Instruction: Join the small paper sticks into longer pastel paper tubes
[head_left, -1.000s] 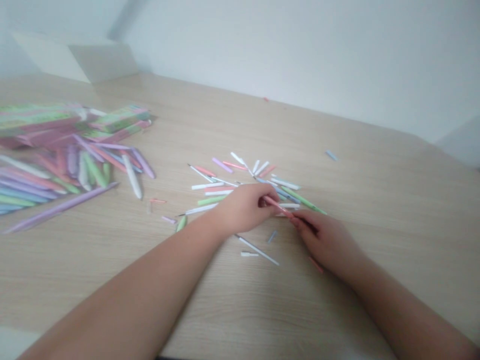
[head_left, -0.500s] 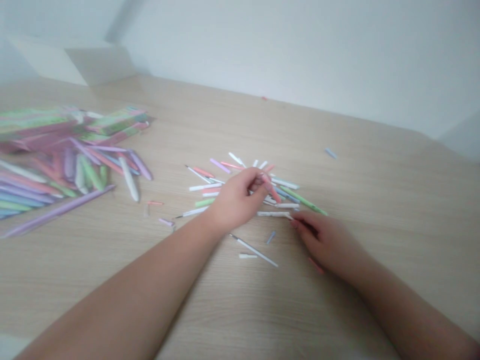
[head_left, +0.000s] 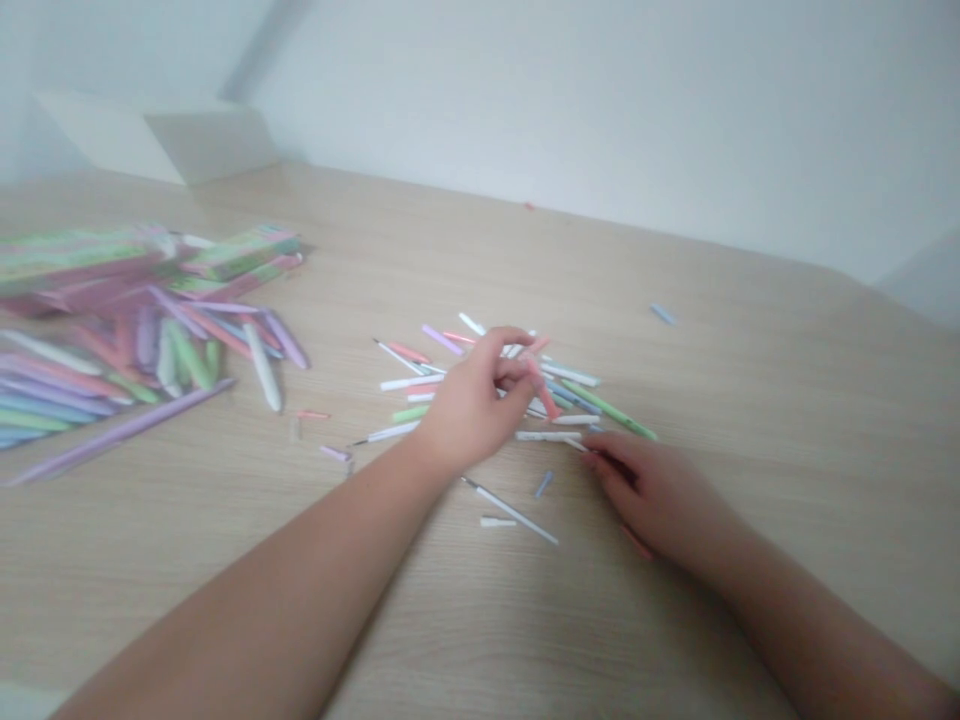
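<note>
My left hand (head_left: pixel 480 400) hovers over a scatter of loose pen parts (head_left: pixel 480 375) on the wooden table (head_left: pixel 525 620), its fingers pinched on a pink pen barrel (head_left: pixel 541 385) that points down to the right. My right hand (head_left: pixel 652 490) rests on the table just right of the scatter, fingers curled, fingertips touching the end of a white pen part (head_left: pixel 547 436). Whether it grips that part is unclear. A thin white refill (head_left: pixel 510 510) and a short white piece (head_left: pixel 498 521) lie between my forearms.
A heap of finished pastel pens (head_left: pixel 142 360) and flat pen boxes (head_left: pixel 150 262) fills the table's left side. A white box (head_left: pixel 172 140) stands at the back left against the wall. A small blue piece (head_left: pixel 663 314) lies alone at the right.
The two hands have parted: my left hand lifted the pink barrel up and away from my right hand, which stayed low on the table by the white part.
</note>
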